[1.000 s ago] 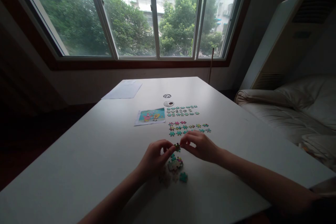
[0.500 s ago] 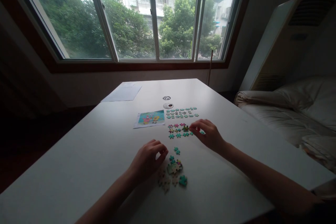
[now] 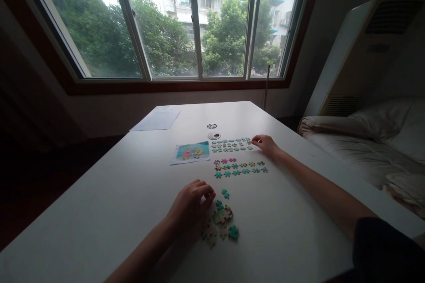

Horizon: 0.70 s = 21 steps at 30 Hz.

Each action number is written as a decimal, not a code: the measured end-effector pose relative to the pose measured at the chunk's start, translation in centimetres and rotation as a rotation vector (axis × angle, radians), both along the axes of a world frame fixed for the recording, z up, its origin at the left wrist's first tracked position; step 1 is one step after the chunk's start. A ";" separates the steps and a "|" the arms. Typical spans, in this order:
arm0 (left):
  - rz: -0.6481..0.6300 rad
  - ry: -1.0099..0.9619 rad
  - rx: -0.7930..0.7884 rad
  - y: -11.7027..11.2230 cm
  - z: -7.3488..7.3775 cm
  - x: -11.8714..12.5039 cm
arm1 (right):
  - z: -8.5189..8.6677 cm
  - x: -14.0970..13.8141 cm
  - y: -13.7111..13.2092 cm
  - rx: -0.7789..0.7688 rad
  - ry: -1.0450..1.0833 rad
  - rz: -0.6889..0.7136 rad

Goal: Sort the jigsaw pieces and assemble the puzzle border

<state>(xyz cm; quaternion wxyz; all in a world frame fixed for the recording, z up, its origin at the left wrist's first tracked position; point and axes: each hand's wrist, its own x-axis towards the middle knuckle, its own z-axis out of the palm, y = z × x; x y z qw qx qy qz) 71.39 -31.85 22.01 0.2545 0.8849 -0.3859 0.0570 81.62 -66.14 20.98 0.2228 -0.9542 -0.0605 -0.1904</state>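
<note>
My left hand (image 3: pixel 191 203) rests on the white table (image 3: pixel 116 194) with its fingers curled, just left of a small heap of jigsaw pieces (image 3: pixel 222 220); nothing shows in it. My right hand (image 3: pixel 265 143) is stretched far forward, fingertips pinched at the right end of the far row of teal pieces (image 3: pixel 230 143). What those fingers hold is too small to make out. A nearer row of mixed pink, teal and yellow pieces (image 3: pixel 239 166) lies between the hands. A single teal piece (image 3: pixel 225 193) sits apart by the heap.
A colourful cartoon reference picture (image 3: pixel 191 151) lies left of the rows. Behind it are two round cable holes (image 3: pixel 214 135) and a paper sheet (image 3: pixel 156 119). A sofa with pale cushions (image 3: pixel 361 141) stands to the right, windows ahead.
My right hand left the heap, passed over the nearer row and reached out to the far row's right end. My left hand drew back slightly and settled beside the heap.
</note>
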 end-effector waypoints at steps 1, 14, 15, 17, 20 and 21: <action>0.002 0.001 0.005 0.0 0.0 0.0 | -0.3 0.5 -0.2 -0.005 0.020 -0.010; -0.002 0.002 0.025 -0.2 0.0 0.1 | -1.3 3.1 0.3 -0.097 0.142 0.005; 0.002 0.005 0.026 -0.2 0.0 0.1 | -1.3 3.1 0.4 -0.100 0.144 0.003; 0.009 0.006 0.024 -0.2 0.0 0.2 | -1.2 3.2 0.5 -0.104 0.148 -0.010; 0.005 0.002 0.018 -0.2 -0.1 0.3 | -1.3 3.3 0.6 -0.103 0.148 -0.037; 0.002 0.002 0.017 -0.1 -0.1 0.3 | -1.3 3.3 0.6 -0.102 0.149 -0.041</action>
